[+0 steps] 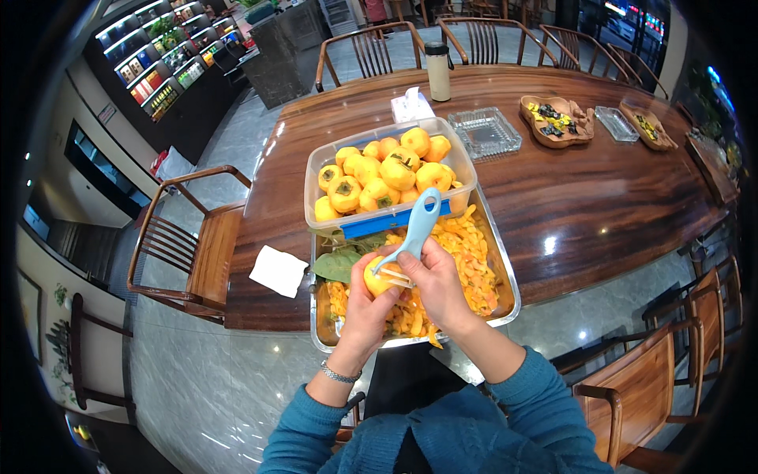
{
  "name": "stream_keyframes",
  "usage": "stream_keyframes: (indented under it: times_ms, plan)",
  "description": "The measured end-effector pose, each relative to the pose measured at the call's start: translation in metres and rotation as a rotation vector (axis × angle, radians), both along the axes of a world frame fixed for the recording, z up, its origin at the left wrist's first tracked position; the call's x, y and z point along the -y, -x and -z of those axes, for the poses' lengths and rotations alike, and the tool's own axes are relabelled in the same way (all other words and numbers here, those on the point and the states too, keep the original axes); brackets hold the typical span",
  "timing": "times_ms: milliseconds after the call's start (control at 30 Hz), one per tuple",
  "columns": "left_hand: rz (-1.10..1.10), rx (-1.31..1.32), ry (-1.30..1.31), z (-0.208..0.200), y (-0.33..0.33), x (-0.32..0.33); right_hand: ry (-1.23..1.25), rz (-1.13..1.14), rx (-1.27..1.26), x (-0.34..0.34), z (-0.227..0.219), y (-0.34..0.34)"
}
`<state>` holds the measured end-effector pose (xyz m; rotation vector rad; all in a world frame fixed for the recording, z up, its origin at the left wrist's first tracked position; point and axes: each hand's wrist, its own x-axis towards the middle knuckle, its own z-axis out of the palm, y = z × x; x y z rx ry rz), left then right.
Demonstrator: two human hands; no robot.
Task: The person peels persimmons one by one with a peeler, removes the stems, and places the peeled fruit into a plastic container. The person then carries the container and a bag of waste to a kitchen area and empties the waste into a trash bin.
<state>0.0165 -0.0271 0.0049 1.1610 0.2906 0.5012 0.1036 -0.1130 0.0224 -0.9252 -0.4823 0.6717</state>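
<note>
Closed round a yellow-orange persimmon (pixel 377 278), my left hand (pixel 365 304) is over a metal tray (pixel 515 294). My right hand (pixel 439 286) grips a light blue peeler (pixel 418 225), its handle pointing up and away from me. The peeler's pale head lies against the persimmon, partly hidden by my fingers. Beneath my hands the tray holds a heap of orange peelings (pixel 471 268) and a few green leaves (pixel 335 266). Behind them, a clear plastic box (pixel 314 178) with blue clips is filled with several persimmons (pixel 365 170), and rests partly over the tray.
The glossy wooden table (pixel 568 221) also bears a white napkin (pixel 279 271), a tissue pack (pixel 411 107), a bottle (pixel 438 73), a glass ashtray (pixel 483 133) and a wooden dish of wrapped sweets (pixel 557 122). Wooden chairs (pixel 193 241) surround the table.
</note>
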Motion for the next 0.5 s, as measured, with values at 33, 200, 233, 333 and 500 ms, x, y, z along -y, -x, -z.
stream_keyframes:
  times_ms: [33, 200, 233, 333, 500]
  plan:
    - [-0.021, 0.005, -0.029, 0.0, 0.0, 0.001, 0.063, 0.016, -0.019, -0.002, 0.002, -0.002]
    - [0.071, -0.01, 0.036, -0.004, 0.01, 0.001, 0.097, 0.21, -0.083, -0.016, 0.016, -0.022]
    - [0.123, 0.0, 0.056, -0.005, 0.012, -0.001, 0.152, 0.188, -0.096, -0.013, 0.018, -0.025]
    - [0.081, -0.152, -0.25, -0.009, 0.019, -0.017, 0.012, 0.153, -0.057, 0.0, 0.017, -0.034]
    - [-0.102, -0.385, -1.307, -0.016, 0.03, -0.025, 0.413, 0.124, 0.533, 0.027, 0.005, -0.051]
